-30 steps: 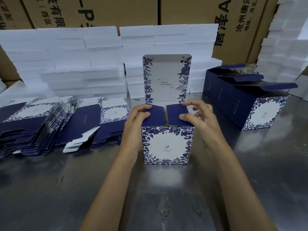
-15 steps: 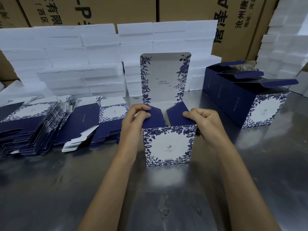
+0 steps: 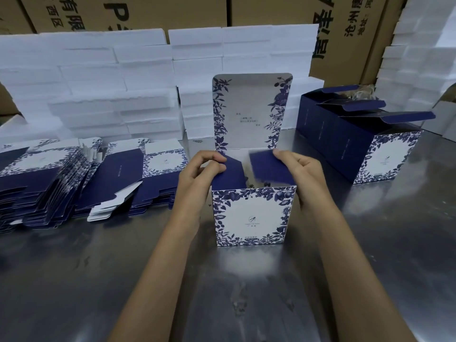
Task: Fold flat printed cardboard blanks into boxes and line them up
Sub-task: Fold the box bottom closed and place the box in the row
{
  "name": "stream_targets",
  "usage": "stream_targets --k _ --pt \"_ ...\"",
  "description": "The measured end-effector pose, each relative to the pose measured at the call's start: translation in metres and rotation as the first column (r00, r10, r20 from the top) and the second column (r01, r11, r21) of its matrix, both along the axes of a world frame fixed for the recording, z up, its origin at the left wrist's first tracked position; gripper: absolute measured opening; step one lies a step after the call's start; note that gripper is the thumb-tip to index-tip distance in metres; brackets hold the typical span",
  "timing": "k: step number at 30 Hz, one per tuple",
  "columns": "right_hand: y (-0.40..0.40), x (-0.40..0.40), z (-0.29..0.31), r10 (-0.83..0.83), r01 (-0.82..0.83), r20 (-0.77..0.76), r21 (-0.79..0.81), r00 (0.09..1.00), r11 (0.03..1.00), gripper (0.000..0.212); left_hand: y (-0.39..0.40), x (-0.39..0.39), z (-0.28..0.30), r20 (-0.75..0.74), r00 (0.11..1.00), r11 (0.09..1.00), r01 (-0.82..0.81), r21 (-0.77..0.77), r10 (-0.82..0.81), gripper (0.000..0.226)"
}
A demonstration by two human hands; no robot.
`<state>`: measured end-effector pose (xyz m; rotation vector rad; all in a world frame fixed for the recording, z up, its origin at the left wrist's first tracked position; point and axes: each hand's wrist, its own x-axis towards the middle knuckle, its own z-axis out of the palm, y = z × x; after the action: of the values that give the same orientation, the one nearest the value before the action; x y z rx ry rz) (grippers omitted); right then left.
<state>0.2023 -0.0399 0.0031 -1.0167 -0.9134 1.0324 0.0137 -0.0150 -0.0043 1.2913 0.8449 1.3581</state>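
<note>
Box (image 3: 254,214) with a blue leaf print stands upright at the middle of the steel counter (image 3: 74,280), its tall lid flap (image 3: 251,109) raised at 12 o'clock; left hand (image 3: 197,176) at the box's 9 o'clock pinches the left navy side flap (image 3: 230,175), fingers (image 3: 209,160) curled on its edge; right hand (image 3: 304,176) at 3 o'clock pinches the right navy side flap (image 3: 270,167), which is blurred, fingers clamped on its outer edge; both flaps lean in over the open top without meeting; flat blanks (image 3: 64,178) lie in overlapping stacks at 9 o'clock; finished boxes (image 3: 357,144) stand in a row at 2 o'clock, top flaps up; white foam blocks (image 3: 111,77) are piled along the back, brown cartons (image 3: 271,11) behind them.
</note>
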Motion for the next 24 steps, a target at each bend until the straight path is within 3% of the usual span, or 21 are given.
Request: stream_targets --k 3,7,10,13,15,19,24 --pt "0.003 0.003 -0.002 -0.009 0.009 0.012 -0.019 1.0 1.0 0.027 -0.001 0.0 0.001 -0.005 1.0 1.0 0.014 0.011 -0.014 0.008" --pt "0.003 0.0 -0.004 -0.016 0.016 -0.01 -0.017 1.0 1.0 0.031 -0.001 0.0 0.001 -0.001 1.0 1.0 -0.005 -0.011 0.005 0.012" --pt "0.006 0.001 -0.007 -0.081 0.081 0.022 0.0 0.996 0.997 0.036 0.001 0.001 0.0 0.049 0.998 0.999 -0.041 -0.031 0.043 0.031" --pt "0.013 0.002 -0.006 -0.058 0.059 0.058 -0.017 0.997 0.998 0.012 0.002 0.001 0.0 0.113 0.99 0.995 -0.074 -0.067 0.081 0.057" --pt "0.015 0.004 -0.006 0.039 -0.039 0.015 -0.003 0.999 0.999 0.031 0.001 0.002 0.001 0.094 0.991 0.995 -0.087 -0.041 0.09 0.061" --pt "0.007 0.002 -0.005 0.214 -0.197 -0.173 0.109 0.961 0.974 0.039 0.001 0.002 0.002 0.027 0.996 0.996 -0.086 0.003 0.086 0.05" --pt "0.006 -0.002 -0.005 0.137 -0.112 -0.251 0.111 0.958 0.987 0.018 0.003 0.004 0.001 0.051 0.994 0.996 -0.092 -0.006 0.092 0.024"
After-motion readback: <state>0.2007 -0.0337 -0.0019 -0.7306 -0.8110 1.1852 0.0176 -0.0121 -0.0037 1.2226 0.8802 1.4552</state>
